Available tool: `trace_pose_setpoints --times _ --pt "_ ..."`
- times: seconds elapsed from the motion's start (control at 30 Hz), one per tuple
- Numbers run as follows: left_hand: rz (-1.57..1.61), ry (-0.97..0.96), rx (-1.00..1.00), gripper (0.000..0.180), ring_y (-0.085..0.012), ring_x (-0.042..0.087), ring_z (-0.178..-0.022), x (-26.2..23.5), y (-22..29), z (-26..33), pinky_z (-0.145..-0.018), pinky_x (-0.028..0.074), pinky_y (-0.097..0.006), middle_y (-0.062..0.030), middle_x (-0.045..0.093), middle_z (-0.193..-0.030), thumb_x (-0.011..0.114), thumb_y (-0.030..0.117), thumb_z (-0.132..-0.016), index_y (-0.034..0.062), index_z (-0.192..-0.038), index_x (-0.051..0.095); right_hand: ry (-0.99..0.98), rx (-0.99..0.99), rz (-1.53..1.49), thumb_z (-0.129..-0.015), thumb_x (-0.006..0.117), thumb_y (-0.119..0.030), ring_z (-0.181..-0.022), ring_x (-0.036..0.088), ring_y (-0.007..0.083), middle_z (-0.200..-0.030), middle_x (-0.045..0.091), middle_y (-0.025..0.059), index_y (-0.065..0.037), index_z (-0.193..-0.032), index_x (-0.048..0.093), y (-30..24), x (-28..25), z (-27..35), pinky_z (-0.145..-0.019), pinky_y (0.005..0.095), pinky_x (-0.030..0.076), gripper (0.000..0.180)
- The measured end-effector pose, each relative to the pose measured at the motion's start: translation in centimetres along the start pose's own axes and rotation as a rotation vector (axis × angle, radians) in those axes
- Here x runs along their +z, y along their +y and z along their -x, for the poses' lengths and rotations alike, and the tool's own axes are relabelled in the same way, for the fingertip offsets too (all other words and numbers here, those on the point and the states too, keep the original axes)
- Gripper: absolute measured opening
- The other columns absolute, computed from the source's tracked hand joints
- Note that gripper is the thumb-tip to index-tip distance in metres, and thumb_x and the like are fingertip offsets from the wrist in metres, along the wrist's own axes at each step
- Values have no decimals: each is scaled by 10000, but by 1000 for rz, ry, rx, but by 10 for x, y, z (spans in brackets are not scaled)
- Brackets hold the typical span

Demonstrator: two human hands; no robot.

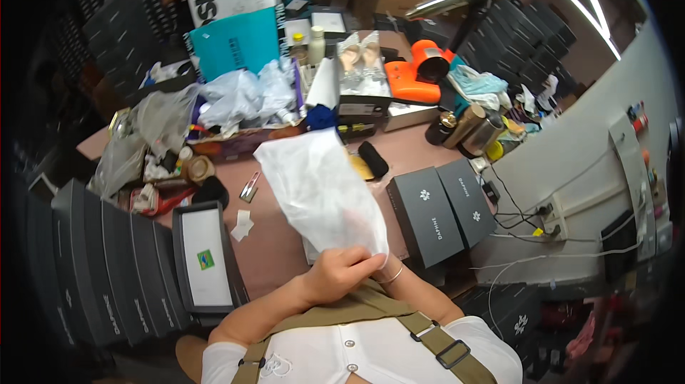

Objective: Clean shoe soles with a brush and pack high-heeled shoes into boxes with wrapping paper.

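A thin white translucent bag (307, 177) hangs over the table in front of me. My left hand (339, 275) is closed at its near edge, pinching the rim by my right wrist. Inside the bag is my right hand (359, 221), showing only as a faint pinkish shape through the material; its fingers cannot be made out. A bracelet circles the right wrist just outside the opening. Beneath the bag, a pale edge of something flat peeks out on the pinkish table (267, 263).
Dark grey shoe boxes (424, 216) stand at the right, more (118, 270) in a row at the left. An open box lid (203, 255) lies beside them. A box with a pair of shoes (359, 63), an orange heat gun (417, 77), bottles and plastic bags crowd the back. Cables hang at the right wall.
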State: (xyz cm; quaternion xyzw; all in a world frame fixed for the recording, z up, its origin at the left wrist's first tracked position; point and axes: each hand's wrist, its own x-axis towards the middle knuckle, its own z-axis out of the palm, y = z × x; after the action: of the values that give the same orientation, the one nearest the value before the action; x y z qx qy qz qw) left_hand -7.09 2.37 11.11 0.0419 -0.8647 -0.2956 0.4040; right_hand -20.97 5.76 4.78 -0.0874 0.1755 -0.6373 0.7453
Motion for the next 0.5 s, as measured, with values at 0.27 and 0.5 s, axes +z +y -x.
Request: trace_pose_setpoints --times 0.27,0.5 --pt "184 -286 -80 347 -215 600 -659 11 5 8 -542 486 -278 -87 576 -826 627 20 -745 0 -1091 597 -34 -53 144 -913 507 -266 -1192 472 270 -1289 493 148 -68 -1306 454 15 -3 -7 -1044 380 356 444" --pt "1111 684 -1078 837 -256 307 -1303 -19 -18 101 -1099 227 -440 -121 298 -1439 576 524 -859 106 -1454 160 -123 -333 1232 -879 526 -215 -1164 492 281 -1258 510 179 -56 -1262 506 61 -6 -24 -1013 373 374 415"
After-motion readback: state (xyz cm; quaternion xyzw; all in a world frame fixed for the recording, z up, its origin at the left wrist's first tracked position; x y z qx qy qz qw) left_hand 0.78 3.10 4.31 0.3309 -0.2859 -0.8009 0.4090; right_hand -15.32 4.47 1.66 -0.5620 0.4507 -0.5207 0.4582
